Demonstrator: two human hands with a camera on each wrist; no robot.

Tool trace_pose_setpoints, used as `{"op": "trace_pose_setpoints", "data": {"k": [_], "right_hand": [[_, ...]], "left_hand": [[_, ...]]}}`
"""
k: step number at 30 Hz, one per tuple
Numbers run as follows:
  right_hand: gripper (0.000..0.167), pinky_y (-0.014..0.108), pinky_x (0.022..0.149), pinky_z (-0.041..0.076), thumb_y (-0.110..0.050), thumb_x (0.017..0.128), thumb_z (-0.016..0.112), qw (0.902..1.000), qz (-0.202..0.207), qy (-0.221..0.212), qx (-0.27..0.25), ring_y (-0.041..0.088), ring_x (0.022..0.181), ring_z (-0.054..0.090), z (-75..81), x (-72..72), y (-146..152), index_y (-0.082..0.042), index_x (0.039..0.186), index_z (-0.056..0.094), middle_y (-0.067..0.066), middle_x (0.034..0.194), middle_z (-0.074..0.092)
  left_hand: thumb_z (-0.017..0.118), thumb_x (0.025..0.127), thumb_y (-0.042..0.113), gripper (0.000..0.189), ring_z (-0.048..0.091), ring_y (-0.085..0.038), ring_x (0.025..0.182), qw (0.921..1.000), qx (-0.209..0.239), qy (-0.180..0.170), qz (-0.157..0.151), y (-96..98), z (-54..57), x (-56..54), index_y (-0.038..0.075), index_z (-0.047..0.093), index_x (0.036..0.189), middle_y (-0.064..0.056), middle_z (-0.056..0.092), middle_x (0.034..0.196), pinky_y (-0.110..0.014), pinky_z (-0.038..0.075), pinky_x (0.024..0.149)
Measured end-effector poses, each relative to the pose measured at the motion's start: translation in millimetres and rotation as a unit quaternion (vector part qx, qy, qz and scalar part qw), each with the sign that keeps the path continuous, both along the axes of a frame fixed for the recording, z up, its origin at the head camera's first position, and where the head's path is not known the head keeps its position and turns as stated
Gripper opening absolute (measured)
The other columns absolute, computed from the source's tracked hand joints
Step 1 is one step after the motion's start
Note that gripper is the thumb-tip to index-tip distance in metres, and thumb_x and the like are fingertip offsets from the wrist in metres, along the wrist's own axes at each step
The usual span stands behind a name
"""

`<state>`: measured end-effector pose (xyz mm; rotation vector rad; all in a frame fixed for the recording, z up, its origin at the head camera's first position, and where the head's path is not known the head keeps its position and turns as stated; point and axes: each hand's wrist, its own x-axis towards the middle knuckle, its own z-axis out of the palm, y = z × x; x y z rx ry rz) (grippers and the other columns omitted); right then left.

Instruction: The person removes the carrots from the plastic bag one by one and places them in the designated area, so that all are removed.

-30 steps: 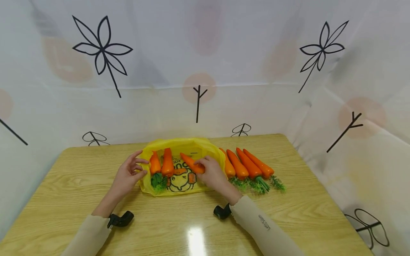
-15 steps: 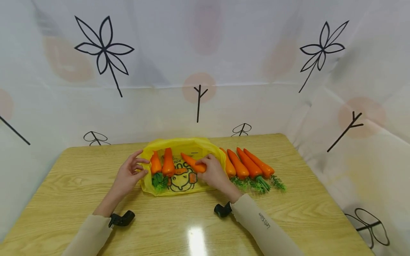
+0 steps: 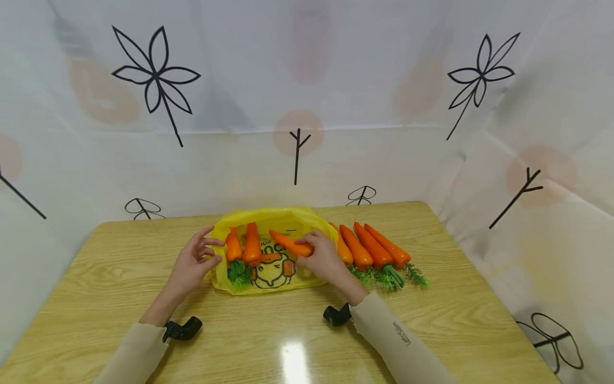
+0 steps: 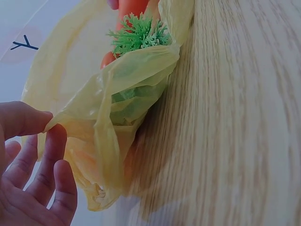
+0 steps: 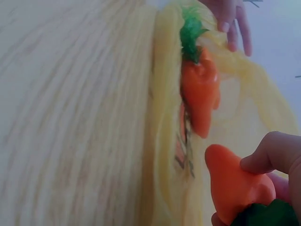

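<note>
A yellow plastic bag [image 3: 263, 215] lies with its mouth spread wide, a cartoon face printed on it. My left hand [image 3: 191, 262] pinches the bag's left rim between thumb and forefinger, the other fingers loosely bent, as the left wrist view shows. Inside at the left sit two orange carrots [image 3: 251, 246] with green tops [image 4: 138, 35]. In my right hand [image 3: 325, 260] is another carrot [image 3: 287, 242], gripped near its thick end and held over the bag's opening with the tip toward the back left. Its dark green top [image 5: 270, 214] shows in the right wrist view.
To the right of the bag, several carrots [image 3: 370, 246] lie side by side on the wooden table [image 3: 268, 336], their leafy tops toward me. A patterned white cloth [image 3: 230, 165] hangs behind the table's back edge and along the sides.
My right hand has shifted slightly right, and the carrot in it has swung to a flatter angle. The left hand keeps its hold on the bag's rim.
</note>
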<state>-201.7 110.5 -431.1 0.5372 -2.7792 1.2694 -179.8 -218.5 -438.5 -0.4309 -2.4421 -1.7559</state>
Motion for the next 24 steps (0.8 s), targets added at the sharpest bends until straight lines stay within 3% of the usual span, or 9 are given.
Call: {"op": "trace_pose_setpoints", "data": {"k": [7, 24], "right_hand": [[0.034, 0.036, 0.074, 0.048, -0.007, 0.081, 0.073, 0.9995, 0.012, 0.008, -0.027, 0.02, 0.089, 0.054, 12.7, 4.3, 10.5, -0.011, 0.115, 0.074, 0.003, 0.111, 0.06], [0.031, 0.041, 0.081, 0.049, -0.01, 0.086, 0.075, 0.9977, 0.011, 0.042, -0.052, 0.027, 0.105, 0.058, 39.0, 15.4, 58.2, -0.011, 0.118, 0.074, 0.008, 0.125, 0.061]], "left_hand": [[0.063, 0.094, -0.006, 0.07, 0.06, -0.019, 0.09, 1.0, 0.003, 0.002, -0.002, -1.1, -0.2, 0.0, 0.011, 0.033, 0.155, -0.023, 0.06, 0.122, -0.024, 0.052, 0.072], [0.064, 0.094, -0.004, 0.073, 0.059, -0.018, 0.089, 0.9999, 0.011, -0.01, -0.002, 0.7, 0.3, 0.3, 0.014, 0.031, 0.156, -0.021, 0.06, 0.124, -0.026, 0.053, 0.071]]}}
